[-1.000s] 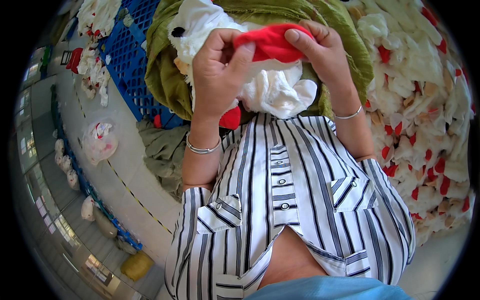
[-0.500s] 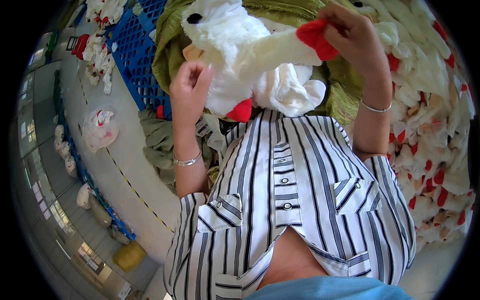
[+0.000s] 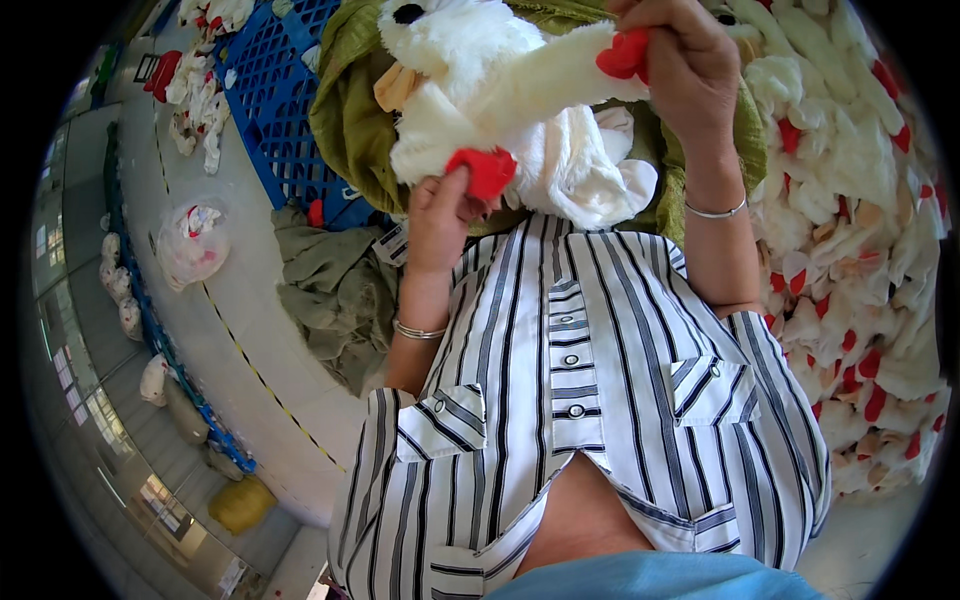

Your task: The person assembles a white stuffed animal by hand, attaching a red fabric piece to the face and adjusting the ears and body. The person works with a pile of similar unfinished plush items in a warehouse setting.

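A white plush toy (image 3: 500, 95) with a black eye and red limb ends lies in front of my chest, over an olive-green woven sack (image 3: 350, 130). My left hand (image 3: 438, 225) is closed on the near-left red limb end (image 3: 484, 172), thumb pressed against it. My right hand (image 3: 695, 80) grips the other red end (image 3: 624, 56), with that white limb stretched out to the right. Loose white fabric folds (image 3: 600, 175) hang below the toy, close to my shirt. Part of the toy's head is cut off by the upper edge.
Many limp white plush skins (image 3: 850, 260) with red parts are heaped at the right. Beyond the sack on the left stands a blue plastic pallet (image 3: 275, 95). Grey-green cloth (image 3: 335, 300) lies beside me, and a clear plastic bag (image 3: 192, 245) sits on the floor.
My left hand has moved right and taken hold of the lower red limb end, lifting it. My right hand keeps its red end and has shifted slightly left and up.
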{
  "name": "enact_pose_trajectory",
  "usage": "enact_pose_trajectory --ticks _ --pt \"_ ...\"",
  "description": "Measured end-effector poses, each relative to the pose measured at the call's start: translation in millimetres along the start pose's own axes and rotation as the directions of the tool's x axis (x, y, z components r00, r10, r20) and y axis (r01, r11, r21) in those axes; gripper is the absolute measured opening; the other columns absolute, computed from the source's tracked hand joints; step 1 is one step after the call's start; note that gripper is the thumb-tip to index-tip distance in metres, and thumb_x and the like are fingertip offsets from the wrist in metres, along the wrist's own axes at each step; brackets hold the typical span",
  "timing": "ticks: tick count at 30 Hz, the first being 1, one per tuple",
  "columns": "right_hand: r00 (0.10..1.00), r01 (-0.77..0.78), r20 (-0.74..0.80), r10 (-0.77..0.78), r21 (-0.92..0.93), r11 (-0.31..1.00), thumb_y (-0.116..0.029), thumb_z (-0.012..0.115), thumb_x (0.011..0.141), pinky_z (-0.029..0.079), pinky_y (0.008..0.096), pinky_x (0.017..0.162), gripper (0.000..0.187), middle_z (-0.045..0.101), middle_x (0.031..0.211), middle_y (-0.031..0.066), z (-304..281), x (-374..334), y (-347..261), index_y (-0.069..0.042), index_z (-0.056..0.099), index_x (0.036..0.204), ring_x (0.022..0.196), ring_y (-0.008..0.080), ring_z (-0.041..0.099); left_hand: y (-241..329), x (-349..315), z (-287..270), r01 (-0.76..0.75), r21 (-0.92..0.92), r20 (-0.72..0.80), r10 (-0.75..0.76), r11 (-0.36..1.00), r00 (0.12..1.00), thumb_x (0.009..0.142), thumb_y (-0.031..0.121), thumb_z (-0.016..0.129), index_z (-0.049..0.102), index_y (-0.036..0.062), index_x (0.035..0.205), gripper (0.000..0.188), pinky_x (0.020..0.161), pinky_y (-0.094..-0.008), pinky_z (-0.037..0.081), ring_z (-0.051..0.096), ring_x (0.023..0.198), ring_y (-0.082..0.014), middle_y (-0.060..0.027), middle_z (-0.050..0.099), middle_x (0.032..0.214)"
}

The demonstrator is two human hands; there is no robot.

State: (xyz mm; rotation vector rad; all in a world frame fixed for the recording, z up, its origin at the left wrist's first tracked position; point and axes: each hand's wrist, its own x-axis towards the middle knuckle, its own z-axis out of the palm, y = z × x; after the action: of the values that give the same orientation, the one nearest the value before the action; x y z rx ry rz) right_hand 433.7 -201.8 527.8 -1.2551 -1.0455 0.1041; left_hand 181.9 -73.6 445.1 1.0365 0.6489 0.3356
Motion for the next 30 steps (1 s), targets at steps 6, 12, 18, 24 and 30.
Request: enact_pose_trajectory --ticks 6,12,18,24,30 --pt "0.860 0.019 0.482 0.167 -0.358 0.933 -0.013 0.067 0.081 0.048 0.0342 0.062 0.017 0.062 0.081 0.0107 37 -22 -5 0.001 0.061 0.075 0.065 0.0259 0.058 66 1 10 -0.130 -0.381 0.098 0.179 0.915 0.979 0.101 0.035 0.047 0.057 0.0083 0.088 0.031 0.056 -0.0277 0.044 0.055 0.060 -0.0151 -0.0078 0.064 0.077" --pt "0.928 -0.106 0.334 0.165 -0.187 0.977 -0.023 0.078 0.079 0.047 0.0326 0.055 0.026 0.061 0.079 0.0065 65 -23 -32 -0.004 0.062 0.085 0.058 0.0212 0.056 90 -6 17 -0.143 -0.479 0.135 0.234 0.866 0.963 0.101 0.034 0.044 0.045 0.0149 0.075 0.032 0.050 -0.0229 0.037 0.049 0.054 -0.0122 -0.0051 0.061 0.073" --pt "0.958 -0.073 0.263 0.111 -0.151 0.986 -0.014 0.073 0.082 0.048 0.0287 0.059 0.020 0.064 0.080 0.0042 92 -19 -30 -0.005 0.065 0.098 0.063 0.0147 0.059 95 -14 24 -0.102 -0.491 0.127 0.187 0.865 0.974 0.101 0.032 0.043 0.046 0.0140 0.074 0.033 0.048 -0.0239 0.037 0.049 0.053 -0.0125 -0.0081 0.061 0.074" --pt "0.812 -0.500 0.460 0.359 0.231 0.834 -0.012 0.060 0.096 0.040 0.0187 0.054 0.014 0.062 0.076 -0.0029 83 -12 -31 0.001 0.064 0.097 0.064 0.0001 0.049 116 -18 0 -0.479 -0.351 0.003 0.513 0.805 0.859 0.101 0.030 0.045 0.057 0.0087 0.088 0.028 0.050 -0.0238 0.038 0.043 0.048 -0.0092 -0.0102 0.065 0.085" --pt "0.762 -0.511 0.541 0.355 0.167 0.843 -0.015 0.064 0.092 0.043 0.0214 0.054 0.018 0.060 0.068 -0.0009 75 6 -31 0.002 0.067 0.093 0.061 0.0038 0.052 127 -13 19 -0.446 0.337 0.125 0.430 0.829 0.894 0.095 0.012 0.060 0.065 0.0001 0.110 0.020 0.050 -0.0179 0.037 0.049 0.055 -0.0039 -0.0050 0.068 0.088"
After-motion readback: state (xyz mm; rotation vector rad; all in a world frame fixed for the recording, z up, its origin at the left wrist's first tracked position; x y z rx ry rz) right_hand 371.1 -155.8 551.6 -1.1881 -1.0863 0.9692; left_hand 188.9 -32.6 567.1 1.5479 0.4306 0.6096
